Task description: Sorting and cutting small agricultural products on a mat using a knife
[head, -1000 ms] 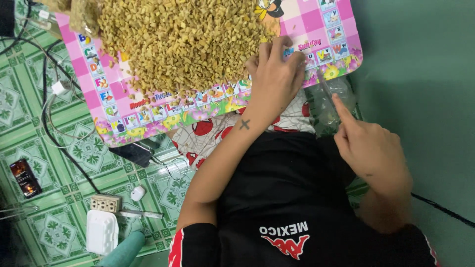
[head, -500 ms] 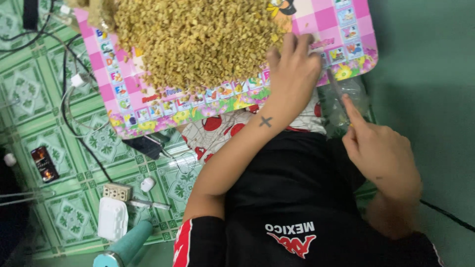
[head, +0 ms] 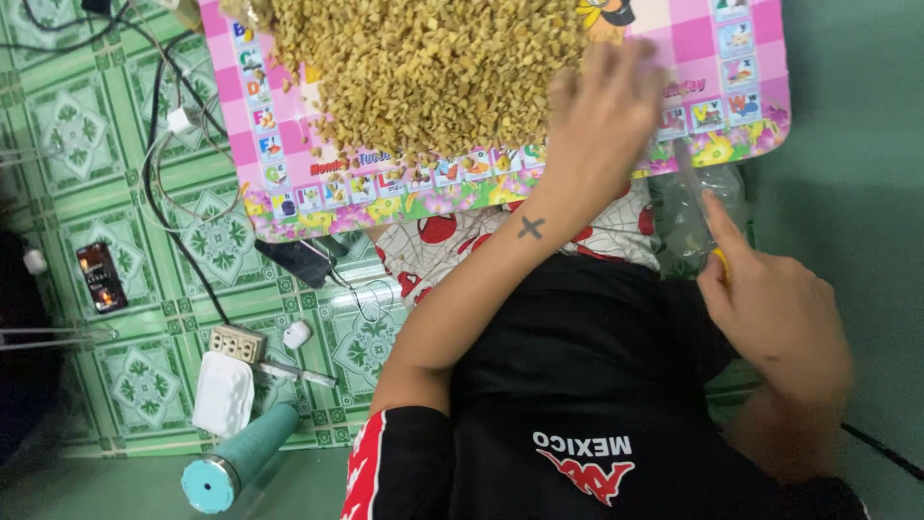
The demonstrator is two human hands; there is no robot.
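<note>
Resting spread flat on the loose, light yellow pieces (head: pixel 423 67), the left hand (head: pixel 602 116) is sweeping them, while the right hand (head: pixel 770 308) is gripping closed around a thin, stiff yellow-handled blade (head: pixel 695 188)

Two hands: the left hand (head: pixel 602 120) and the right hand (head: pixel 775 313). One pink board (head: pixel 741 87). One heap of yellow bits (head: pixel 423 67), too many to count. One knife (head: pixel 695 188). One phone (head: pixel 100 277). One power strip (head: pixel 238 343). One white box (head: pixel 223 393). One teal cylinder (head: pixel 241 459). One clear bag (head: pixel 688 217).
</note>
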